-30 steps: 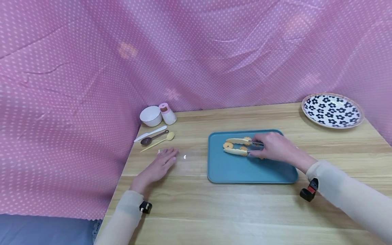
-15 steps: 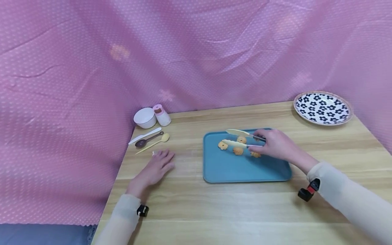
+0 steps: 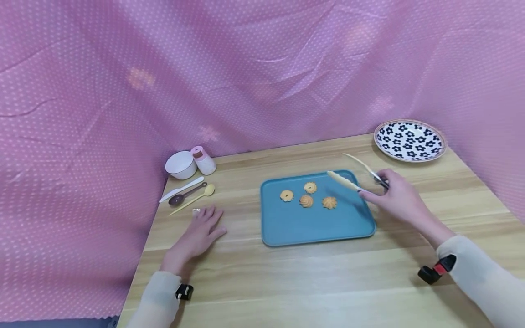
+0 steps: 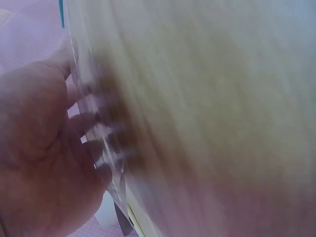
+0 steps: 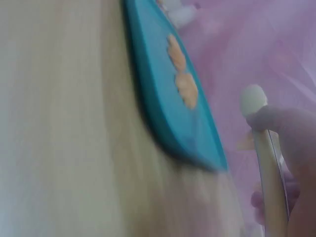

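Note:
My right hand (image 3: 404,200) grips a pair of tongs (image 3: 343,181) with pale, cream tips. The tongs' arms stand apart with nothing between them, above the back right corner of the blue tray (image 3: 303,231). Several round, ridged cookies (image 3: 306,201) lie on that tray, left of the tongs. In the right wrist view the thumb presses along one arm of the tongs (image 5: 270,182). My left hand (image 3: 197,234) rests on the table left of the tray, fingers spread. Clear plastic film (image 4: 102,143) shows under its fingers in the left wrist view.
A flower-patterned plate (image 3: 410,141) stands at the back right. Toward the back left are a white bowl (image 3: 181,165) and a pink-topped shaker (image 3: 203,160). A white knife (image 3: 180,189), brown spoon (image 3: 186,195) and yellow spoon (image 3: 194,199) lie before them.
My right hand has lifted the tongs off the cookies and carried them right, toward the patterned plate. The cookies are uncovered now. My left hand stays at its place, and the head view has turned slightly.

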A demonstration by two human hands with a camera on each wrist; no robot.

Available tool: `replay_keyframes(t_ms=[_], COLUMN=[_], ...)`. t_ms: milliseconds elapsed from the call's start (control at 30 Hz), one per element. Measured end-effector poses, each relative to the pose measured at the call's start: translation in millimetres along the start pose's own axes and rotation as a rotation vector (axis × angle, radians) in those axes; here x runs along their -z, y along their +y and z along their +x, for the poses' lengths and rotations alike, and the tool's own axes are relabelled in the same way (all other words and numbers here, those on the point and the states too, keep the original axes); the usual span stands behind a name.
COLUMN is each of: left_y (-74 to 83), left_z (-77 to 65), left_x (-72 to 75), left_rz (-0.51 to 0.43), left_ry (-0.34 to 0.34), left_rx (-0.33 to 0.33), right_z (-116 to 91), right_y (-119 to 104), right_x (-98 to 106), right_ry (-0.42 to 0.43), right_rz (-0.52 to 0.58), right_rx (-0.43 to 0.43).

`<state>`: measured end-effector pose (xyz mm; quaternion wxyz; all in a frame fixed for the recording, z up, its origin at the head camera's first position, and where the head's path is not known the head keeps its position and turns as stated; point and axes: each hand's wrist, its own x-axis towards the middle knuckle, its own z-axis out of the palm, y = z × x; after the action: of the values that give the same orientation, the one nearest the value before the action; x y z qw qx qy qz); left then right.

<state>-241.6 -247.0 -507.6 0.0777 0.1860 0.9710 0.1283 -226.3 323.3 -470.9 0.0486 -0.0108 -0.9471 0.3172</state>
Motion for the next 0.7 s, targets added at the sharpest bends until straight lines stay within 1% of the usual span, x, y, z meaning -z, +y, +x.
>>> replay_keyframes(t_ms=[100, 200, 300, 500, 633, 700], left_y=[0.2, 0.8, 2.3, 8.6, 11.2, 13.3], left_z=[-1.1, 0.0, 0.4, -2.0, -1.0, 1.5], left_x=[-0.4, 0.0, 2.3, 10.4, 13.6, 15.2], left_rz=[0.012, 0.013, 0.019, 0.007, 0.027, 0.034], left_ry=[0.007, -0.005, -0.012, 0.001, 0.018, 0.046], left_rx=[0.011, 0.021, 0.027, 0.052, 0.062, 0.062], right_z=[-9.3, -17.4, -23.2, -26.9, -28.0, -29.4], right_y=[14.8, 27.8, 38.6, 55.2, 60.0, 60.8], right_x=[4.9, 7.6, 7.6, 6.5, 8.1, 9.3], right_ry=[0.043, 0.064, 0.078, 0.128, 0.113, 0.098], right_rz=[0.008, 0.017, 0.012, -0.018, -0.027, -0.028], right_rx=[-0.083, -0.169, -0.225, -0.239, -0.253, -0.260])
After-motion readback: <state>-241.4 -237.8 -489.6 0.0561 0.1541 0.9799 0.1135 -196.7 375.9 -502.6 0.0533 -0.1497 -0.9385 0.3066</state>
